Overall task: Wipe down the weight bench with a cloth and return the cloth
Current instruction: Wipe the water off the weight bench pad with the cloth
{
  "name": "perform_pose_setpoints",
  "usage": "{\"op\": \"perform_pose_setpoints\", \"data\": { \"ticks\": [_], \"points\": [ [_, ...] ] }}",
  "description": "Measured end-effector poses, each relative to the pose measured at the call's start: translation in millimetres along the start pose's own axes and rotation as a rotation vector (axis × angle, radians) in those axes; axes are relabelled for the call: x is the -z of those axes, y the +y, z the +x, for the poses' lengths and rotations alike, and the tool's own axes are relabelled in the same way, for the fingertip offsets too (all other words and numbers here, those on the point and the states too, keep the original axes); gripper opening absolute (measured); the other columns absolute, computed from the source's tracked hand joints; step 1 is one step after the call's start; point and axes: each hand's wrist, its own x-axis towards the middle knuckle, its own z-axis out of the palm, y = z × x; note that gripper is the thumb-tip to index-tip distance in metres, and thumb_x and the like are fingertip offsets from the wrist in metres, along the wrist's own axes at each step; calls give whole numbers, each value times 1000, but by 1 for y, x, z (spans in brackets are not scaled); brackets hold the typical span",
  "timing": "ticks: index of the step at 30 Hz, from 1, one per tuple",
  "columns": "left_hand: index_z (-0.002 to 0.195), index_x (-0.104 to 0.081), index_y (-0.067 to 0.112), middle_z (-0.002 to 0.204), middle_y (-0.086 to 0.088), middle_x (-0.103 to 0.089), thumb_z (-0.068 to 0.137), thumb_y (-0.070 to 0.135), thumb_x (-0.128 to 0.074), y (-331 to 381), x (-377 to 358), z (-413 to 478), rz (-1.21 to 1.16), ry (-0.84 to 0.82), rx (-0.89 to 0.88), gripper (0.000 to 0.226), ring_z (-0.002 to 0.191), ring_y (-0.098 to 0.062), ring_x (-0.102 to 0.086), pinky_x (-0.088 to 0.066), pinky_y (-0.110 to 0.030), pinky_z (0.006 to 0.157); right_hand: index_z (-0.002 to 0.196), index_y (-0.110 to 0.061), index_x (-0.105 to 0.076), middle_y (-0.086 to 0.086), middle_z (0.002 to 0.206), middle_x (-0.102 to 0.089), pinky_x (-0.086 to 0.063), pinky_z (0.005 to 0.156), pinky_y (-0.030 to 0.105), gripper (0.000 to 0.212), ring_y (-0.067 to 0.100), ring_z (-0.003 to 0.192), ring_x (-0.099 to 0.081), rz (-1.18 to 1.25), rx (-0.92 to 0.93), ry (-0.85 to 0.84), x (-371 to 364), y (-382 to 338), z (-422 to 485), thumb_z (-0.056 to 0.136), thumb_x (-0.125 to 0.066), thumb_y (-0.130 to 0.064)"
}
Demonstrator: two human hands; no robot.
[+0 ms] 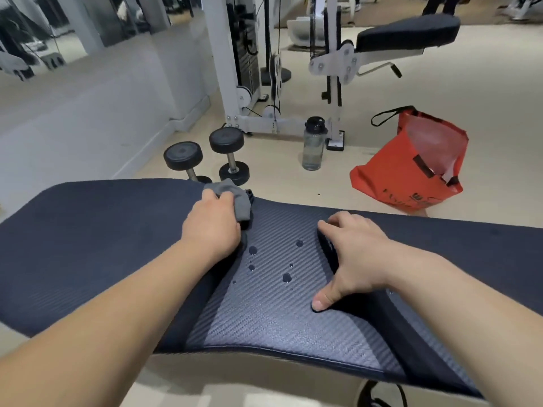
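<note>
The dark padded weight bench (97, 239) runs across the view, with a ribbed grey centre panel carrying several water droplets (286, 278). My left hand (213, 224) is closed on a crumpled grey cloth (235, 198) and presses it at the far edge of the panel. My right hand (352, 257) lies flat on the bench to the right of the droplets, fingers spread, thumb toward me, holding nothing.
On the floor beyond the bench stand two black dumbbells (205, 157), a clear water bottle (313, 143) and an open red bag (411, 165). A white cable machine (249, 69) and another bench (408, 33) stand farther back. A shoe (379, 395) shows below the bench.
</note>
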Motion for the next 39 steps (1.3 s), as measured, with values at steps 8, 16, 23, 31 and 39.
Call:
{"op": "perform_pose_setpoints", "data": {
  "ticks": [8, 16, 23, 31, 39],
  "points": [
    [135, -44, 33, 119, 6, -44, 84, 36, -53, 1, 5, -83, -100, -131, -501, 52, 102, -20, -56, -51, -35, 83, 146, -18, -41, 2, 147, -30, 4, 125, 60, 126, 25, 148, -25, 25, -61, -89, 2, -4, 4, 43, -88, -74],
    [122, -48, 16, 113, -11, -48, 89, 34, -54, 33, -2, -63, 11, 45, -17, 39, 98, -35, -60, -48, -40, 76, 152, -19, -36, 0, 149, -29, 6, 124, 63, 130, 24, 149, -26, 46, -62, -92, 3, -6, -3, 46, -86, -76],
    [113, -46, 23, 109, -5, -49, 87, 44, -53, 22, 9, -77, 23, -90, -199, 35, 93, -38, -63, -46, -40, 70, 155, -17, -31, 2, 152, -28, 6, 123, 64, 133, 25, 152, -24, 59, -64, -85, 3, -6, -5, 48, -88, -73],
    [122, -46, 22, 110, -5, -44, 89, 39, -50, 63, -3, -104, -34, -14, -334, 37, 92, -32, -59, -46, -37, 69, 158, -22, -36, 1, 156, -50, -34, 121, 34, 79, 22, 145, -45, 346, -40, 93, 14, 13, -5, 87, -71, -20],
    [132, -48, 14, 126, -15, -46, 93, 26, -52, 66, -10, -8, -55, -12, -34, 41, 108, -38, -54, -42, -42, 75, 147, -19, -53, 5, 146, -59, -46, 111, 41, 67, 25, 134, -55, 470, -147, 198, 19, 19, -5, 82, -47, -4]
  ]
}}
